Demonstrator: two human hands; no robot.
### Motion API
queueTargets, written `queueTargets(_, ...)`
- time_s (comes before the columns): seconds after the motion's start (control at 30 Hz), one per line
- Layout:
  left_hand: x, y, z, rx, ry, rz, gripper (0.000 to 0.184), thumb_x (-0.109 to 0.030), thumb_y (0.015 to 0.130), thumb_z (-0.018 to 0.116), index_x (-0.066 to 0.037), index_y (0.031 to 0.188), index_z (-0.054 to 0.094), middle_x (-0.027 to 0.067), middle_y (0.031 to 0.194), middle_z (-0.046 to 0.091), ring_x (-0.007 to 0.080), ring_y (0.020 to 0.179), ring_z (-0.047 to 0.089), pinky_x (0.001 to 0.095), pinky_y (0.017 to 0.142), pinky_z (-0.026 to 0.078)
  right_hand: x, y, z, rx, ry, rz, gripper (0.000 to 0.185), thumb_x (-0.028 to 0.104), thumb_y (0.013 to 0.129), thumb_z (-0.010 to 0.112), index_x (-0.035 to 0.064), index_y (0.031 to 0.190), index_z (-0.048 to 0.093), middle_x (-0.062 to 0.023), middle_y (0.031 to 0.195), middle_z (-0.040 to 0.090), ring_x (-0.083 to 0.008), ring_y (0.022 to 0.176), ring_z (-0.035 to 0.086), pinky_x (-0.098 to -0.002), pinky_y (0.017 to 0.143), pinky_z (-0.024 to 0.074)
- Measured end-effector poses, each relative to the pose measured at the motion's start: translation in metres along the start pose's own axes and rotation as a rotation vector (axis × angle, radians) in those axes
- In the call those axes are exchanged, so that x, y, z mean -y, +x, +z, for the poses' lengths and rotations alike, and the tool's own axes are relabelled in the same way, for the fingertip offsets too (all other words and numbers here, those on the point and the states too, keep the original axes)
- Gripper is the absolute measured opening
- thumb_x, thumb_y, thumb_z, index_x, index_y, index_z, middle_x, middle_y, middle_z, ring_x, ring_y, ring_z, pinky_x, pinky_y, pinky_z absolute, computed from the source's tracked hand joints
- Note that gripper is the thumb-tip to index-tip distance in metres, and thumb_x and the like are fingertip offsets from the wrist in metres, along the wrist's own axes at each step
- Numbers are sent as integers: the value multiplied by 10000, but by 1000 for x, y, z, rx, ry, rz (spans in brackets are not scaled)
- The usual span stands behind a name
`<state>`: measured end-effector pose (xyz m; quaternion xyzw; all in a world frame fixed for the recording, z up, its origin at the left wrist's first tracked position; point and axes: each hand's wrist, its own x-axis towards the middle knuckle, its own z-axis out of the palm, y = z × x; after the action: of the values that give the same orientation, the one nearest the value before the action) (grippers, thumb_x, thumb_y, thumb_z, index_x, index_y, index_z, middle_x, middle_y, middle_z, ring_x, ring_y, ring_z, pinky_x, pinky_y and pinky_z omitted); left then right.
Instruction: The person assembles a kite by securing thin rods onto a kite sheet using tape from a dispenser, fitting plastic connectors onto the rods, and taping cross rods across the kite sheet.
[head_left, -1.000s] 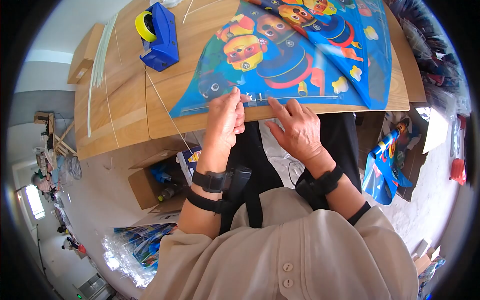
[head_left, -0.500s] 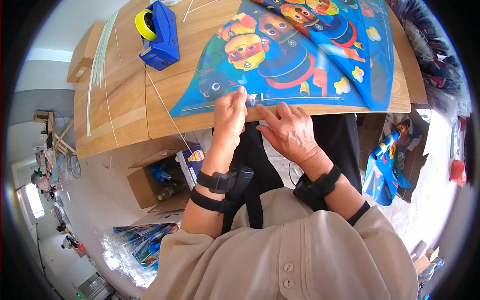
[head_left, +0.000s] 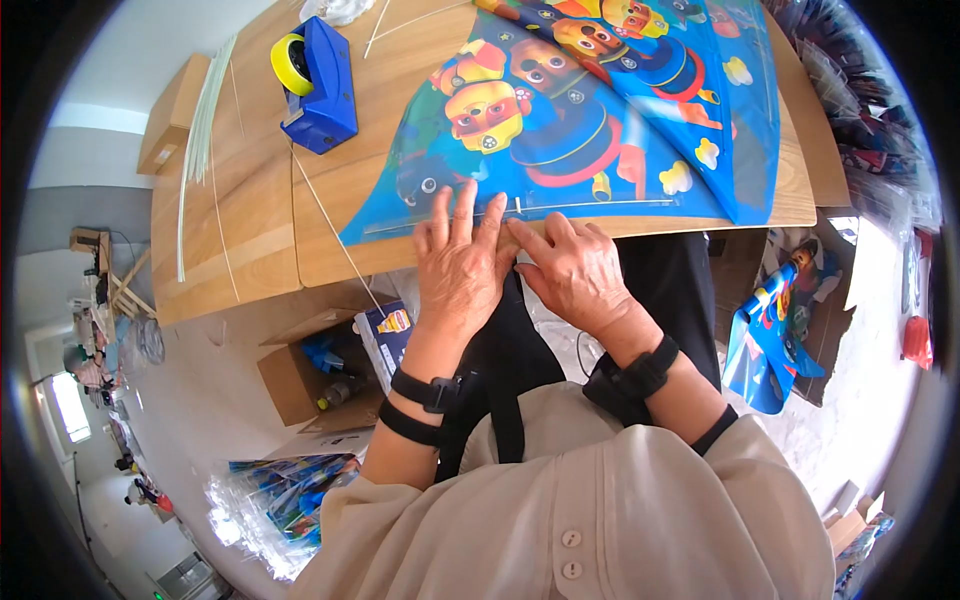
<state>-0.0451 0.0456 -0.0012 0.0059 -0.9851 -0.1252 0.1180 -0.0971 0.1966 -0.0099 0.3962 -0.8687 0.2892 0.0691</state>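
A blue printed plastic sheet [head_left: 560, 140] with cartoon figures lies on the wooden table [head_left: 250, 220], its right part folded over. Along its near edge runs a thin rod [head_left: 620, 204] with a small clear and white piece at its middle. My left hand [head_left: 461, 260] rests with spread fingers on the near edge, left of that piece. Just to the right, my right hand [head_left: 578, 272] touches the edge with bent fingers, its index fingertip close to the left hand's. Neither hand visibly grips anything.
A blue tape dispenser [head_left: 325, 95] with yellow tape stands at the back left. Thin white rods [head_left: 200, 150] lie farther left. A cardboard box [head_left: 320, 370] sits below the table, and another printed sheet [head_left: 765, 345] hangs from a box at the right.
My left hand has gone from a pinch to spread fingers laid on the sheet's edge. The right hand has shifted left, close beside it.
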Motion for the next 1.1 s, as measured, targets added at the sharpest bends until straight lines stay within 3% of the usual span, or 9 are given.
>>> queueTargets(0.1, 5, -4, -2, 129, 85, -14, 611, -229, 789, 643, -173, 1348, 404, 141, 1387, 333, 325, 1276, 300, 470, 998, 245, 1, 3, 1, -13, -11, -9, 271, 169, 713, 655, 118, 970, 586, -80, 723, 515, -257, 658, 588, -360, 594, 470)
queueTargets(0.2, 14, 0, -9, 112, 47, 43, 549, -157, 782, 642, -122, 1297, 453, 161, 1330, 407, 337, 1232, 367, 454, 986, 295, -5, 8, -5, -13, 44, 10, 174, 154, 717, 634, 107, 876, 584, -76, 690, 512, -259, 614, 582, -356, 561, 468)
queueTargets(0.27, 37, -4, -2, -135, -160, -45, 462, -65, 772, 620, -55, 1217, 495, 179, 1238, 487, 350, 1159, 441, 434, 967, 347, -15, 15, -8, -113, -62, -23, 127, 138, 715, 621, 94, 828, 585, -74, 752, 516, -257, 699, 561, -362, 614, 450)
queueTargets(0.37, 68, -15, -5, -255, -107, -184, 411, 12, 726, 602, -15, 1125, 509, 179, 1135, 544, 370, 1059, 502, 430, 911, 407, -23, 22, -10, -150, -98, -53, 101, 128, 711, 613, 87, 799, 584, -71, 841, 521, -253, 812, 523, -365, 690, 420)
queueTargets(0.6, 120, -29, -18, -265, -156, -342, 346, 39, 742, 593, -14, 1081, 543, 143, 1131, 556, 333, 1057, 510, 386, 899, 433, -21, 31, -3, -113, -14, -74, 156, 150, 709, 628, 89, 849, 595, -59, 874, 535, -241, 841, 528, -379, 728, 409)
queueTargets(0.83, 132, -29, -13, -305, -261, -403, 308, 43, 765, 581, -5, 1068, 555, 132, 1089, 568, 298, 1047, 525, 360, 895, 439, -26, 37, 1, -81, -171, -165, 105, 101, 660, 619, 80, 745, 561, -59, 833, 535, -230, 804, 554, -353, 684, 438)
queueTargets(0.9, 134, -26, -14, -341, -440, -581, 300, 48, 776, 569, -6, 1071, 568, 139, 1053, 582, 290, 1018, 545, 348, 890, 437, -27, 40, 2, -77, -183, -195, 99, 93, 650, 617, 79, 722, 550, -60, 818, 534, -229, 791, 561, -346, 666, 447)
queueTargets(1.0, 128, -19, -24, -318, -524, -638, 272, 11, 800, 561, -6, 1071, 583, 152, 1015, 595, 295, 996, 557, 350, 885, 434, -33, 42, 5, -100, -130, -224, 98, 88, 647, 618, 82, 711, 544, -57, 797, 532, -225, 767, 566, -345, 642, 465)
queueTargets(1.1, 134, -12, -24, -285, -404, -508, 225, -41, 819, 556, -17, 1037, 610, 169, 992, 599, 305, 962, 566, 366, 852, 439, -35, 43, 6, -122, -118, -227, 102, 84, 641, 622, 84, 706, 543, -52, 786, 532, -223, 751, 568, -351, 635, 482)
